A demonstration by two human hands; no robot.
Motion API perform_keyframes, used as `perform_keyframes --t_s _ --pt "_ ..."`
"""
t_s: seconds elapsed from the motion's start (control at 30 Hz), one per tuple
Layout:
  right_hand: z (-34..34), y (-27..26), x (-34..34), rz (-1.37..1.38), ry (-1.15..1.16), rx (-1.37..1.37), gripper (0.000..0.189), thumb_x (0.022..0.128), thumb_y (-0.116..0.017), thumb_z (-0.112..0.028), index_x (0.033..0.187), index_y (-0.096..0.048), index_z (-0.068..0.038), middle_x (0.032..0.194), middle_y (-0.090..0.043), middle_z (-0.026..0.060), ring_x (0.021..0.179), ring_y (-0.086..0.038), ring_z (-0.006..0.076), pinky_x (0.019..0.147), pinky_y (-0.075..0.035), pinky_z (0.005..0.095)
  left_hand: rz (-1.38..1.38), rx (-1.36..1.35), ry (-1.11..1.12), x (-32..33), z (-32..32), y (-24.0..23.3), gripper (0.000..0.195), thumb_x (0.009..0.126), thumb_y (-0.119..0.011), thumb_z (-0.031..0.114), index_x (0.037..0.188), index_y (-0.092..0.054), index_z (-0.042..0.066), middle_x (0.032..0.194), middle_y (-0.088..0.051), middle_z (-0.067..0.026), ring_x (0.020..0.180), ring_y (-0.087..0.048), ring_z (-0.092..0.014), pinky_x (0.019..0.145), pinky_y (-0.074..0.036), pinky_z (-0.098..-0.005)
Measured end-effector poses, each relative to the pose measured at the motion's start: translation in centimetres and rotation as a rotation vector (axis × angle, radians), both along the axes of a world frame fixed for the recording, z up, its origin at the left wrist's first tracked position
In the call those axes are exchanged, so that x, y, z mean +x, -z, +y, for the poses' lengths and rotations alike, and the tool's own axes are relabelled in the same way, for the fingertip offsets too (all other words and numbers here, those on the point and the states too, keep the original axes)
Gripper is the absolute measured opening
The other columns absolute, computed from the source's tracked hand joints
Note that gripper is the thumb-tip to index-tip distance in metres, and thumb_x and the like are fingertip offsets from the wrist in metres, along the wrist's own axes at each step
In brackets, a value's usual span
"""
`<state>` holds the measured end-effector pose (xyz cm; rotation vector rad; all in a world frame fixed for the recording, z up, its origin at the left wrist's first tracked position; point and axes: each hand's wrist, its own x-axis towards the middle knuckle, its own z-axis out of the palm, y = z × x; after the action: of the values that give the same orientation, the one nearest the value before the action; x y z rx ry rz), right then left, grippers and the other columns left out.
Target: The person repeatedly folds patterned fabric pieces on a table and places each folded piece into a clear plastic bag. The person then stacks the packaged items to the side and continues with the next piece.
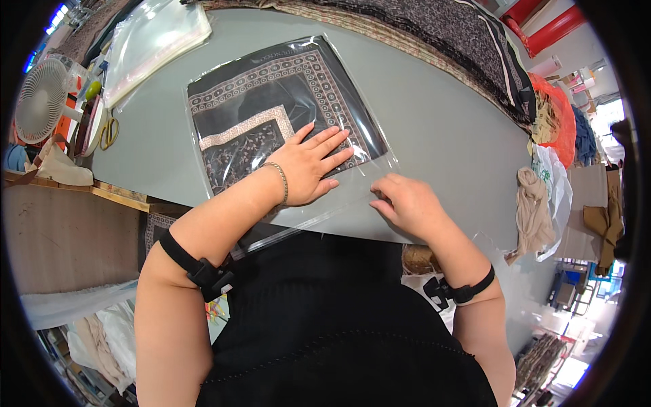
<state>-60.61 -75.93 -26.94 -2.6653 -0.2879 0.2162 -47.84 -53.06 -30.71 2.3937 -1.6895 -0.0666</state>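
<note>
A folded black patterned scarf point(274, 89) lies inside a clear plastic bag point(351, 191) on the grey table. Pale floral bands and rows of small circles border its dark cloth. My left hand point(305, 165) rests flat on the bagged scarf, fingers spread, palm down. At the bag's near right corner, the thumb and index finger of my right hand point(412, 203) pinch the edge of the clear film. From there the bag's loose edge runs slantwise to the table's front edge and hangs over it by my body.
A stack of clear plastic bags point(157, 46) lies at the far left, with gold-handled scissors point(109, 133) and a fan point(41, 102) nearby. Piled folded fabric point(432, 40) lines the far side. A red plastic bag point(559, 117) and a beige cloth point(531, 208) sit at the right.
</note>
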Motion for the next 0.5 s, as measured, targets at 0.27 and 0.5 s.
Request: perform_keyframes --t_s 0.27,0.5 --pt "1.1 -5.5 -0.1 0.177 -0.251 0.097 0.011 0.079 -0.066 -0.005 0.083 -0.056 -0.004 0.087 -0.058 0.0107 0.088 -0.059 0.0321 0.075 -0.050 0.0408 0.007 0.041 0.013 0.5 -0.1 -0.5 0.064 0.091 -0.053 0.038 0.147 -0.036 0.013 0.156 -0.027 -0.0136 0.145 -0.024 -0.029 0.117 -0.017 -0.0504" --pt "0.0 -1.6 -0.2 -0.123 -0.121 0.101 0.024 0.079 -0.071 -0.012 0.099 -0.059 -0.006 0.097 -0.061 0.0099 0.094 -0.060 0.0310 0.075 -0.051 0.0403 -0.050 0.031 0.034 0.9 -0.5 0.0 0.059 0.096 -0.045 0.042 0.148 -0.036 0.015 0.158 -0.025 -0.0104 0.146 -0.022 -0.025 0.118 -0.015 -0.0469"
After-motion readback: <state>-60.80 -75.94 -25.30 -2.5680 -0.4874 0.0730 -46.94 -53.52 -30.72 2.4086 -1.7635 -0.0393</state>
